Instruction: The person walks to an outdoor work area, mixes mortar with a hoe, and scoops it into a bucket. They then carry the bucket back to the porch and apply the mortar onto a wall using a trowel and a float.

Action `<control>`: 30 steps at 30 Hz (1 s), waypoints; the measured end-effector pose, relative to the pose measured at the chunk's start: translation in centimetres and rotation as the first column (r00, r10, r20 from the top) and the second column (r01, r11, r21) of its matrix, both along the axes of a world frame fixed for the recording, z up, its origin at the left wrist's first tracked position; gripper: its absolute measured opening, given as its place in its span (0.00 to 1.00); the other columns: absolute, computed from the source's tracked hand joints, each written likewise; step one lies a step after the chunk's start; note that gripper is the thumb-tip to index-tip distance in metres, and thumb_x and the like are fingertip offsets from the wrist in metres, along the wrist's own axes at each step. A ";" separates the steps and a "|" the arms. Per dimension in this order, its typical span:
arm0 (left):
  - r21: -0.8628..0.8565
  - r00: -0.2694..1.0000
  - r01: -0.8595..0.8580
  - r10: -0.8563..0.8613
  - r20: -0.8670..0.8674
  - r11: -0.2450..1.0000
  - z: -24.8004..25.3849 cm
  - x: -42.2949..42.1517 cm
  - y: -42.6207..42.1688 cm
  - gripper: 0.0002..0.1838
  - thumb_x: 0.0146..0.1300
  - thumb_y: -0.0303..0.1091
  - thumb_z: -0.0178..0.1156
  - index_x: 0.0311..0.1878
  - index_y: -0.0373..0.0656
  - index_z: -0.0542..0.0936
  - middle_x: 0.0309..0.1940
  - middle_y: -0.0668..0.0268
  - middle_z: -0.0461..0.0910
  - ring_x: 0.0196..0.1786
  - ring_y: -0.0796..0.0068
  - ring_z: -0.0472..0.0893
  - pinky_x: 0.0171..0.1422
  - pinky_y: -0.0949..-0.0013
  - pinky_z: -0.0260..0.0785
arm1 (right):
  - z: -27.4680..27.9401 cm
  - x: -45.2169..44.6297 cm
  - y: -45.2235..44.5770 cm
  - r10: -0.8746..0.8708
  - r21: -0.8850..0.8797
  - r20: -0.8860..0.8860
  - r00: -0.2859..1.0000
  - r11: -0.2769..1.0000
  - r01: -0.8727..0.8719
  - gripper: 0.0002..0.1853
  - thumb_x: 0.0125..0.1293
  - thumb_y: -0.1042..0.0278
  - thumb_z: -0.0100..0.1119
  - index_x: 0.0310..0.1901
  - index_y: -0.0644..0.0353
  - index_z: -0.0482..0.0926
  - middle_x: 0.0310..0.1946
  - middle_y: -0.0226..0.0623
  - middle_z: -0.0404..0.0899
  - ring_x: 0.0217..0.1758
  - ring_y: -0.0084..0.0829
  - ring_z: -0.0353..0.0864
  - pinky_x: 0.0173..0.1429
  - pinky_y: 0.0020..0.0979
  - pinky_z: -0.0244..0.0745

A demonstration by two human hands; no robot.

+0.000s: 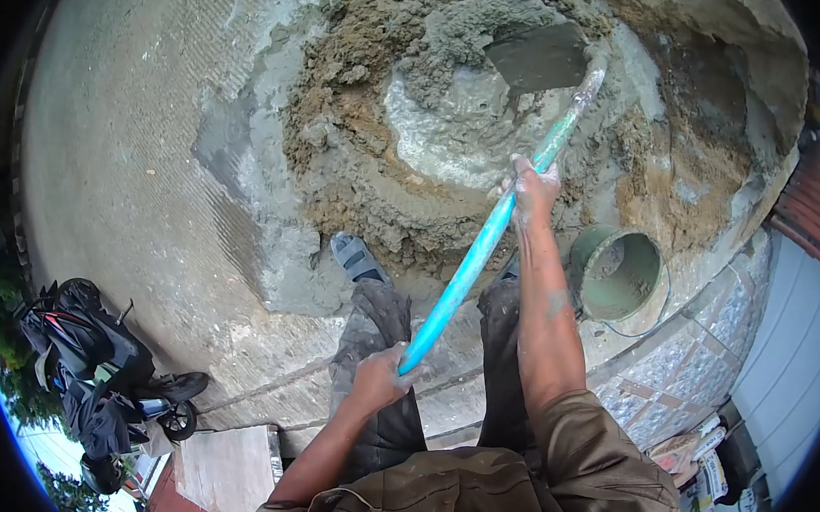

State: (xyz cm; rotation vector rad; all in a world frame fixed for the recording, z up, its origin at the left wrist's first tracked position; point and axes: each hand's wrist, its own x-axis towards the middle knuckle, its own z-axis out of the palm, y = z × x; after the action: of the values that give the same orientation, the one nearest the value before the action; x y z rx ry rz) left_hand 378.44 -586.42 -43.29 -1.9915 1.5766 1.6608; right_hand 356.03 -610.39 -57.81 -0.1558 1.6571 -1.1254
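Both my hands grip a long hoe with a turquoise handle (pixel 471 263). My left hand (pixel 380 378) is closed round the handle's near end, close to my thigh. Farther up, my right hand (pixel 535 190) wraps the handle, its fingers smeared with grey cement. The broad metal blade (pixel 539 58) rests at the far side of a ring of wet mortar and sand (pixel 358 179). Inside that ring lies a pale, watery cement pool (pixel 449 127). Part of the blade's lower edge is hidden in the mix.
A green bucket (pixel 622 271) smeared with cement stands right of my right forearm. Brown sand (pixel 693 117) is heaped at the right. My sandalled foot (pixel 358 257) is beside the mortar's near edge. A motorcycle (pixel 106 359) is parked at the left; bags (pixel 700 468) lie lower right.
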 end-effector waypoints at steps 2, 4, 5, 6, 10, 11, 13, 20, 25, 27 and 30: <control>-0.021 0.998 -0.054 0.055 0.038 0.998 -5.1 -2.9 -2.2 0.19 0.54 0.53 0.66 0.33 0.45 0.78 0.24 0.53 0.79 0.32 0.49 0.80 0.36 0.55 0.71 | -1.2 -2.1 -3.9 0.026 -0.208 -0.094 0.995 0.977 -0.045 0.19 0.60 0.77 0.59 0.48 0.60 0.61 0.23 0.35 0.69 0.14 0.27 0.70 0.15 0.30 0.68; -0.095 0.984 -0.173 0.176 0.029 0.980 -8.5 -4.1 -7.1 0.20 0.55 0.53 0.65 0.30 0.45 0.76 0.23 0.55 0.79 0.30 0.50 0.80 0.35 0.56 0.71 | 0.0 -1.8 -8.7 0.024 -0.245 -0.109 0.994 0.968 -0.051 0.18 0.60 0.76 0.59 0.47 0.61 0.61 0.23 0.35 0.70 0.14 0.27 0.71 0.16 0.30 0.69; -0.161 0.978 -0.200 0.207 0.028 0.966 -10.3 -4.3 -9.0 0.19 0.55 0.53 0.65 0.30 0.45 0.77 0.22 0.56 0.78 0.28 0.53 0.79 0.34 0.58 0.70 | -0.8 -1.5 -10.7 0.062 -0.227 -0.162 0.985 0.969 -0.099 0.16 0.60 0.76 0.58 0.45 0.59 0.62 0.23 0.35 0.70 0.16 0.27 0.72 0.17 0.30 0.71; -0.225 0.970 -0.230 0.242 0.030 0.947 -11.9 -4.4 -9.7 0.19 0.55 0.52 0.66 0.30 0.44 0.77 0.21 0.56 0.78 0.25 0.56 0.79 0.32 0.60 0.69 | -2.5 -1.1 -12.5 0.106 -0.205 -0.208 0.972 0.967 -0.149 0.14 0.61 0.76 0.58 0.43 0.58 0.63 0.24 0.34 0.71 0.17 0.26 0.73 0.19 0.30 0.72; -0.020 0.865 -0.502 0.501 -0.031 0.865 -14.5 -5.5 -4.7 0.17 0.57 0.45 0.67 0.28 0.41 0.76 0.17 0.66 0.73 0.21 0.73 0.70 0.29 0.66 0.66 | -12.5 4.9 -9.5 0.422 0.171 -0.325 0.846 0.906 -0.386 0.17 0.58 0.75 0.61 0.44 0.60 0.62 0.21 0.33 0.71 0.16 0.27 0.73 0.17 0.33 0.70; 0.047 0.824 -0.566 0.567 -0.004 0.823 -14.4 -6.0 -1.5 0.16 0.57 0.42 0.68 0.28 0.40 0.76 0.17 0.69 0.71 0.22 0.77 0.68 0.29 0.67 0.65 | -14.0 6.0 -7.4 0.485 0.203 -0.338 0.807 0.874 -0.441 0.22 0.54 0.73 0.63 0.48 0.63 0.64 0.27 0.39 0.74 0.25 0.33 0.77 0.28 0.37 0.73; 0.212 0.787 -0.606 0.617 0.016 0.767 -13.9 -6.0 2.9 0.14 0.58 0.40 0.67 0.27 0.40 0.76 0.18 0.71 0.71 0.23 0.82 0.69 0.29 0.70 0.65 | -14.9 7.2 -4.2 0.545 0.240 -0.354 0.760 0.839 -0.489 0.29 0.50 0.71 0.66 0.54 0.66 0.66 0.34 0.44 0.78 0.37 0.41 0.82 0.43 0.41 0.76; -0.012 0.850 -0.526 0.525 -0.056 0.850 -17.2 -4.2 2.6 0.14 0.57 0.40 0.66 0.25 0.41 0.77 0.14 0.68 0.72 0.20 0.80 0.72 0.27 0.69 0.65 | -4.2 6.4 -4.7 0.328 -0.055 -0.295 0.898 0.932 -0.358 0.18 0.58 0.75 0.58 0.47 0.62 0.63 0.26 0.38 0.72 0.18 0.30 0.75 0.20 0.32 0.72; -0.027 0.812 -0.583 0.583 -0.003 0.812 -17.6 -3.9 -2.9 0.15 0.58 0.40 0.66 0.25 0.40 0.76 0.13 0.69 0.69 0.19 0.82 0.67 0.26 0.69 0.62 | -11.5 8.8 -11.8 0.481 0.042 -0.274 0.833 0.871 -0.489 0.16 0.58 0.74 0.58 0.44 0.62 0.62 0.25 0.38 0.73 0.16 0.31 0.75 0.17 0.33 0.71; 0.093 0.758 -0.649 0.652 -0.015 0.755 -16.3 -5.1 1.8 0.16 0.58 0.41 0.65 0.23 0.40 0.76 0.15 0.64 0.72 0.20 0.75 0.71 0.28 0.65 0.64 | -16.1 9.5 -6.2 0.582 0.165 -0.398 0.709 0.806 -0.569 0.18 0.56 0.73 0.60 0.45 0.63 0.64 0.26 0.38 0.74 0.19 0.34 0.77 0.21 0.35 0.72; 0.269 0.780 -0.598 0.626 -0.022 0.755 -12.3 -6.1 6.9 0.15 0.57 0.40 0.66 0.22 0.40 0.76 0.15 0.62 0.74 0.20 0.74 0.74 0.29 0.63 0.66 | -7.8 10.7 -0.1 0.594 0.260 -0.208 0.778 0.800 -0.541 0.18 0.56 0.73 0.60 0.48 0.62 0.67 0.27 0.39 0.74 0.20 0.33 0.76 0.22 0.34 0.72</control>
State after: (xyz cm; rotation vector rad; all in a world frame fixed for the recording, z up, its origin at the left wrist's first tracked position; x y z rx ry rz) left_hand 372.36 -579.54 -55.63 -2.4629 0.6785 2.0785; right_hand 366.76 -610.51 -65.59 -0.6810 1.7788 -0.4891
